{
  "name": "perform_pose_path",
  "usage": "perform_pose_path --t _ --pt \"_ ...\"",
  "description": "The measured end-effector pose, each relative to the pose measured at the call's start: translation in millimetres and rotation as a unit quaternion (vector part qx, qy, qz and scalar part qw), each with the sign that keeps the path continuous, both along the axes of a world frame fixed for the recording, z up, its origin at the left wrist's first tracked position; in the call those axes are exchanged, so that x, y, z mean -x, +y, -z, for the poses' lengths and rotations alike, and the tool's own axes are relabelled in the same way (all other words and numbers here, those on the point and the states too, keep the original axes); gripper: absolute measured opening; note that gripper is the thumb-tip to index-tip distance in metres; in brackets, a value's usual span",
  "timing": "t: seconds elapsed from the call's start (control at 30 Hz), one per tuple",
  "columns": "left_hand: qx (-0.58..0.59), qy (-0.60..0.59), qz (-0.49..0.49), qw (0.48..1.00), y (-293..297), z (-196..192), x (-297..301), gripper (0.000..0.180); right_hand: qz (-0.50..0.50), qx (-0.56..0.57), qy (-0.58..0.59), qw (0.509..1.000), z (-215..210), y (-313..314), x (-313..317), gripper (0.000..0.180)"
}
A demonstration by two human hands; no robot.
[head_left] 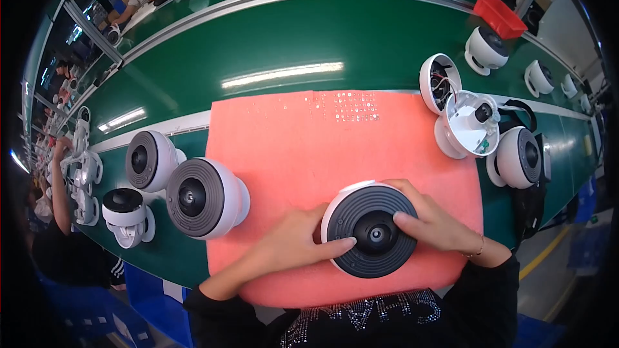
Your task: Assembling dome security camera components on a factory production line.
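Note:
A round white dome camera (369,229) with a dark ribbed front ring lies lens-up on a pink foam mat (342,148). My left hand (290,241) grips its left side, with a fingertip resting on the dark ring. On its right side sits my right hand (435,219), fingers laid over the ring near the lens. Both hands press on the same unit.
Two similar cameras (203,196) (148,160) and a smaller one (124,214) stand at the mat's left edge. An opened camera with wires (467,119) and others (519,156) sit right. A green conveyor (290,38) runs behind, with a red bin (500,16). Other people work far left.

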State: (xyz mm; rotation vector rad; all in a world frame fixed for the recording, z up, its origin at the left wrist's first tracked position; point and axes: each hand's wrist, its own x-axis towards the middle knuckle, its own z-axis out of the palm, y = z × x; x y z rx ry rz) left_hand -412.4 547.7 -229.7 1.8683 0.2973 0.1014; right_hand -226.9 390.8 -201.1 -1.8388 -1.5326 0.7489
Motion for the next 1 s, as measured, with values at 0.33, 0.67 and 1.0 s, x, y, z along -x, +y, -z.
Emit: perform_pose_path --t 0.33,0.67,1.0 --pt "-0.119 -0.223 -0.084 0.964 -4.5 -32.5 1.4 0.088 -0.005 -0.194 0.101 0.976 -26.3 36.0 3.2 0.072" --pt "0.162 -0.398 -0.233 0.872 33.2 -30.5 -36.2 0.07 -0.091 -0.233 0.25 0.935 -52.7 85.6 -3.8 0.1" --pt "0.353 -0.523 -0.243 0.736 82.0 -22.6 -94.6 0.058 0.018 -0.361 0.164 0.918 -45.7 137.2 5.9 0.094"
